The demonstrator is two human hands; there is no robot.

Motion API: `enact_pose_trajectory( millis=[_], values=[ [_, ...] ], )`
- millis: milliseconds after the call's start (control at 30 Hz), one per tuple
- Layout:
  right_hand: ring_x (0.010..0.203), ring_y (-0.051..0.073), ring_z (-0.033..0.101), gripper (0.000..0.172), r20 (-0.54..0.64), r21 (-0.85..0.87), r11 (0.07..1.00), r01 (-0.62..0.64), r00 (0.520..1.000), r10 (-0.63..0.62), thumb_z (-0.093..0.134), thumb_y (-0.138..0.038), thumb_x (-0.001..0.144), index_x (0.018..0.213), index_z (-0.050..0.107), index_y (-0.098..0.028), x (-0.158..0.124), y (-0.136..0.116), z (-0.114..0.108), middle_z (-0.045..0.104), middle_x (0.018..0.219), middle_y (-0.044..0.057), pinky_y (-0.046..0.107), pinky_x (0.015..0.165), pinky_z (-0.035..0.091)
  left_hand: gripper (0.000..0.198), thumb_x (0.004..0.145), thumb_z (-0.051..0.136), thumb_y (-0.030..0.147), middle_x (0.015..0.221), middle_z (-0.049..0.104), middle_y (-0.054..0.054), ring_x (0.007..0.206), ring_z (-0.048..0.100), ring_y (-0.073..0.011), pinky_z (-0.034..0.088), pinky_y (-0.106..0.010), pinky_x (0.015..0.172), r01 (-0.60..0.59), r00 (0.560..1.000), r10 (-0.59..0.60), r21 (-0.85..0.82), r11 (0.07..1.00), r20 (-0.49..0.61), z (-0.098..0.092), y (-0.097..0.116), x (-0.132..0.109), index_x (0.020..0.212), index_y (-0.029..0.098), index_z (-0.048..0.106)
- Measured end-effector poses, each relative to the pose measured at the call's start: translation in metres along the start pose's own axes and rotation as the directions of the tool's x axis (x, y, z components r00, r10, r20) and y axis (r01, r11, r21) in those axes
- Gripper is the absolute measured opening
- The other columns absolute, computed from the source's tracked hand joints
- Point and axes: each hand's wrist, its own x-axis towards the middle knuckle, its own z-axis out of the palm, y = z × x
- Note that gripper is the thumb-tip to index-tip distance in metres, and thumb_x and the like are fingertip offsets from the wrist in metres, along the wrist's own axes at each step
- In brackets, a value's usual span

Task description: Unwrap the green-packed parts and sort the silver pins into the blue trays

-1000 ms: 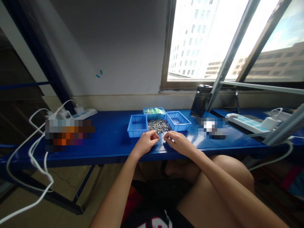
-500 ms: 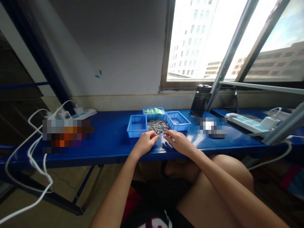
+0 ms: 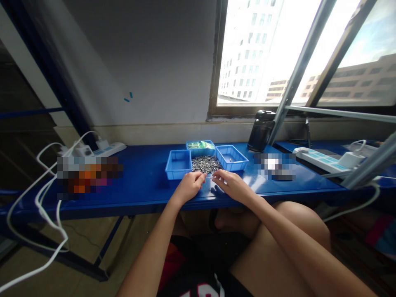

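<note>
My left hand (image 3: pixel 189 185) and my right hand (image 3: pixel 230 183) rest on the blue bench (image 3: pixel 142 181), fingertips pinched toward each other just in front of a heap of small metal pins (image 3: pixel 204 163). Between the fingertips a thin metal pin (image 3: pixel 209 177) shows, held by both hands. An empty blue tray (image 3: pixel 178 163) stands left of the heap. Another blue tray (image 3: pixel 232 157) with one or two small pieces stands on the right. A third tray (image 3: pixel 200 145) behind holds greenish parts.
A black jar (image 3: pixel 261 130) stands by the window sill. White power strips lie at the left (image 3: pixel 107 147) and right (image 3: pixel 324 160), with white cables (image 3: pixel 46 198) hanging off the left edge. Metal frame bars (image 3: pixel 300 66) slant across the right. My knees are under the bench.
The hands have stayed at the same spot; the fingertips shifted slightly closer to the pin heap while working the small pin.
</note>
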Motion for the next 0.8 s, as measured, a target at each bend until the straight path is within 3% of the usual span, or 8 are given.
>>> enact_pose_trajectory(
  millis=[433,800],
  values=[
    [0.072,0.014,0.055,0.013,-0.002,-0.009,0.999,0.038,0.999,-0.038,0.049,-0.031,0.086,0.086,0.056,-0.02,-0.0002,0.0011,0.0008,0.06,0.083,0.003,0.025,0.068,0.043,0.038,0.086,0.034,0.042,0.056,0.053,0.001,0.054,0.049,-0.0117,0.036,-0.023,0.056,0.018,1.0,-0.017,-0.015,1.0,0.006,0.0005,-0.0011,0.0012,0.067,0.016,0.054],
    [0.084,0.016,0.059,0.022,-0.039,0.031,0.998,0.047,0.998,-0.046,0.038,-0.027,0.09,0.093,0.058,-0.02,0.0002,0.0019,0.002,0.063,0.089,0.005,0.027,0.074,0.045,0.033,0.085,0.038,0.041,0.059,0.055,0.001,0.058,0.051,-0.0121,0.035,-0.023,0.056,-0.013,1.0,0.012,0.017,1.0,0.004,0.0002,0.0,0.0005,0.067,0.017,0.052]
  ],
)
